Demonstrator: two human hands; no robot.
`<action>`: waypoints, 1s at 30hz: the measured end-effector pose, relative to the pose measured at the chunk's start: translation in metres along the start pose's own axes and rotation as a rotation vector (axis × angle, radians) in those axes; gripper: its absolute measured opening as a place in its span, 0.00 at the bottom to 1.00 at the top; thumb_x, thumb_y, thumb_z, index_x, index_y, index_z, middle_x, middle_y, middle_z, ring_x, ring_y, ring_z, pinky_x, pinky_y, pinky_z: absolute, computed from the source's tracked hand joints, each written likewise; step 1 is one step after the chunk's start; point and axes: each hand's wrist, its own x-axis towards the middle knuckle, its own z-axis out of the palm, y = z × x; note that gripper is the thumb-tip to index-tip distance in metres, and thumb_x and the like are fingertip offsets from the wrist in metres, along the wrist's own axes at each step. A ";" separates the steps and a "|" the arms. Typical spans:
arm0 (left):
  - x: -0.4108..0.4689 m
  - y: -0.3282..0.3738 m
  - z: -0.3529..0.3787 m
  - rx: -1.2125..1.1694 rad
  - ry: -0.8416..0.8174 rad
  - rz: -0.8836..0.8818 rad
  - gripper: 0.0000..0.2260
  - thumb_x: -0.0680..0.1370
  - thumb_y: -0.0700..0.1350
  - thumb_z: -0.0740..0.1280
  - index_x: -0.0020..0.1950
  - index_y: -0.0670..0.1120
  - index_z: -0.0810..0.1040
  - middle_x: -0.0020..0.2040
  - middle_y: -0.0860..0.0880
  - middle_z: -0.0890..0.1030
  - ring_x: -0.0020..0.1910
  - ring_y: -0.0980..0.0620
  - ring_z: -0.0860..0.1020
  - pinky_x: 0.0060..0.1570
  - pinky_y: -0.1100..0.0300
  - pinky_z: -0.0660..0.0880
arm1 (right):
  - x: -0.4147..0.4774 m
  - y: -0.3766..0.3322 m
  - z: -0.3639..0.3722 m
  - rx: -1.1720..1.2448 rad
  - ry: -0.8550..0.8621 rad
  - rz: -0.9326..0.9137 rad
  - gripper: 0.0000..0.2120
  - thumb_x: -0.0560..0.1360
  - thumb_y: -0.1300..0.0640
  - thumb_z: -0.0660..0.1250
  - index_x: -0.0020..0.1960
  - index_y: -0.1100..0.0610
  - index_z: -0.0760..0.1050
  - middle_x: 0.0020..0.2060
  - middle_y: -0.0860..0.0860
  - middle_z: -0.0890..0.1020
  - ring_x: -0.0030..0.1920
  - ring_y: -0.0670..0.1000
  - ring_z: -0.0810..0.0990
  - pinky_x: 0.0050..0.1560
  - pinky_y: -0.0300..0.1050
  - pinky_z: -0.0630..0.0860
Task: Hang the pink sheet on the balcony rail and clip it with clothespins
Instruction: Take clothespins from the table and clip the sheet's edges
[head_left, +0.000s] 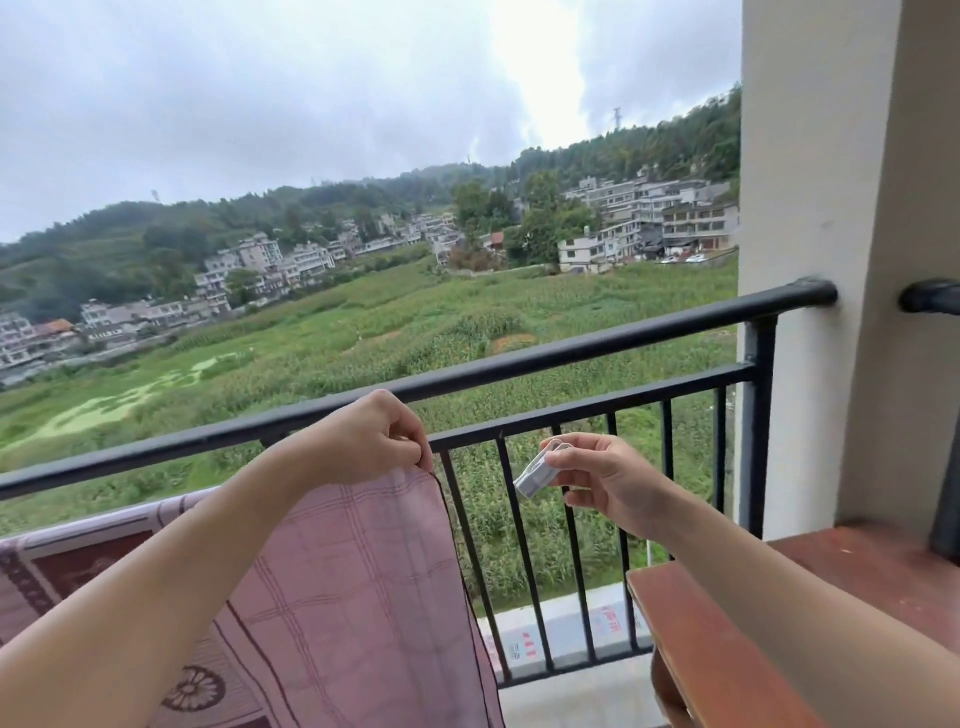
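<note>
Forearms (156, 597) fill my lower view. I note left hand (374, 441) pinching pink sheet (353, 571) at its top right corner, just under black balcony rail (571, 353); cloth hangs toward 7 o'clock. At 3 o'clock, right hand (608, 483) grips white clothespins (537, 475), clear of the sheet. Reddish wooden table (701, 649) at 5 o'clock.

Pink sheet (337, 571), checked with darker patterned borders, hangs just below the black balcony rail (571, 353), its top right corner pinched up by the left hand (369, 441). Pale clothespins (537, 470), bunched together, sit gripped in the right hand (608, 483), just beside that corner.
</note>
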 end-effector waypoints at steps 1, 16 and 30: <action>-0.002 0.000 -0.002 0.012 -0.024 -0.011 0.09 0.73 0.41 0.67 0.37 0.47 0.85 0.28 0.50 0.73 0.26 0.55 0.64 0.27 0.62 0.61 | -0.001 -0.001 0.000 0.003 -0.006 -0.004 0.15 0.67 0.61 0.74 0.53 0.62 0.77 0.43 0.56 0.83 0.39 0.49 0.81 0.34 0.38 0.78; 0.005 -0.009 0.007 -0.155 0.184 0.096 0.06 0.69 0.32 0.74 0.40 0.43 0.84 0.34 0.45 0.82 0.33 0.56 0.78 0.41 0.60 0.78 | 0.004 0.003 0.035 -0.165 0.066 -0.331 0.12 0.68 0.61 0.74 0.50 0.65 0.82 0.40 0.55 0.86 0.37 0.47 0.80 0.35 0.35 0.76; 0.003 -0.014 0.006 -0.344 0.255 0.072 0.07 0.67 0.29 0.74 0.37 0.40 0.84 0.40 0.34 0.83 0.38 0.43 0.80 0.48 0.42 0.78 | 0.022 0.040 0.085 -0.026 0.043 -0.305 0.07 0.68 0.61 0.74 0.46 0.61 0.84 0.35 0.50 0.85 0.33 0.42 0.79 0.35 0.35 0.73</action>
